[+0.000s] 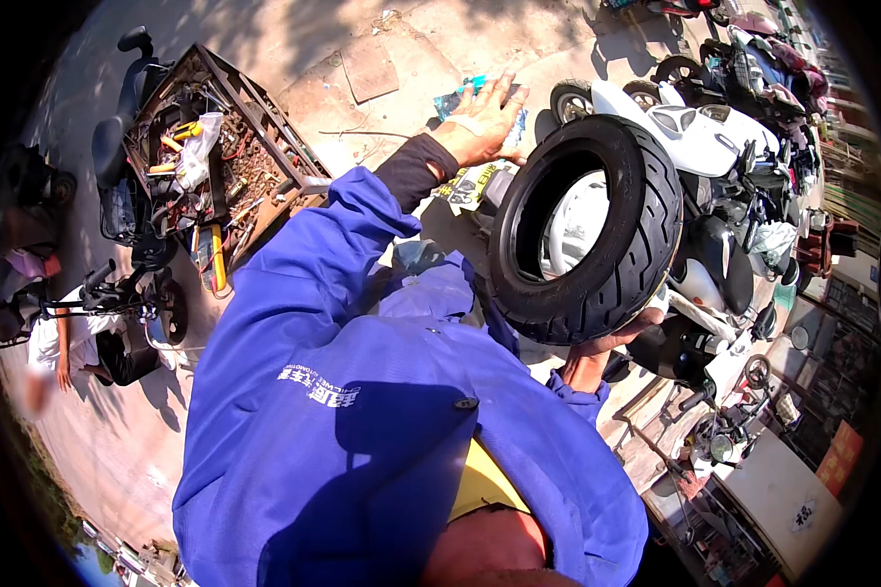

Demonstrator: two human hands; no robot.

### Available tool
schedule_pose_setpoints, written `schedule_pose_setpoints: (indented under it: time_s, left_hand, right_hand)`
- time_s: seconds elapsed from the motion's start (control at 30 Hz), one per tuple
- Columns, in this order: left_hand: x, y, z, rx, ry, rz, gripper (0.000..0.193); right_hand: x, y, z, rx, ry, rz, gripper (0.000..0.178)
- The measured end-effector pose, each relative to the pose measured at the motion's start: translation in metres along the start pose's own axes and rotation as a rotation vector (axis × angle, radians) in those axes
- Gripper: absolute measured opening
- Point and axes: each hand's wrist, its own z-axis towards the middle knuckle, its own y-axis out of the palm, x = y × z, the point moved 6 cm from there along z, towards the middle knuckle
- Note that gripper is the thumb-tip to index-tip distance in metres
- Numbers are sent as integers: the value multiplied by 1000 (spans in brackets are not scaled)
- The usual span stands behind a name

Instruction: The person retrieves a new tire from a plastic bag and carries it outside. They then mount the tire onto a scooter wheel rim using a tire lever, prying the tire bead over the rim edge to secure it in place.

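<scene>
A black scooter tire (pixel 646 220) with a grooved tread is held up on its edge in front of me. My right hand (pixel 619 338) grips it from below, with the fingers partly hidden behind the rubber. Through the tire's hole a white, curved part shows. My left hand (pixel 485 122) is stretched out beyond the tire's left side, fingers spread, holding nothing. Behind those fingers lies a crumpled blue plastic wrapper (pixel 448 102); whether the hand touches it I cannot tell. Under my left wrist is a yellow printed sheet (pixel 467 188).
At the left stands a metal-framed bin (pixel 289 157) full of tools and scrap parts. A white scooter (pixel 675 132) and several other scooters crowd the right. Behind the bin, at the far left, is an electric bike (pixel 113 147). A person (pixel 64 338) is at the left edge.
</scene>
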Motion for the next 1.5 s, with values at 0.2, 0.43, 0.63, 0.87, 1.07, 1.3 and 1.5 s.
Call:
schedule_pose_setpoints:
  time_s: [0.2,0.43,0.63,0.87,1.07,1.3,1.5]
  left_hand:
    - [87,-4,-66,-789,-71,-1005,61]
    - [112,-13,-78,-952,397,-1065,47]
    - [125,8,-102,-949,450,-880,47]
    - [123,6,-129,-657,211,-803,46]
    - [94,-15,-121,-337,-110,-607,46]
    - [22,-17,-42,28,-59,-241,97]
    - [80,-51,-16,148,151,-643,61]
  right_hand:
    - [22,-13,-30,207,481,310,113]
    - [-14,56,-18,-208,482,-64,129]
    - [-26,96,12,-569,245,-263,118]
    - [-10,87,1,-470,488,-42,116]
    - [-9,88,-10,-453,473,6,115]
    - [7,44,36,-149,450,1005,70]
    - [57,-63,2,340,207,205,58]
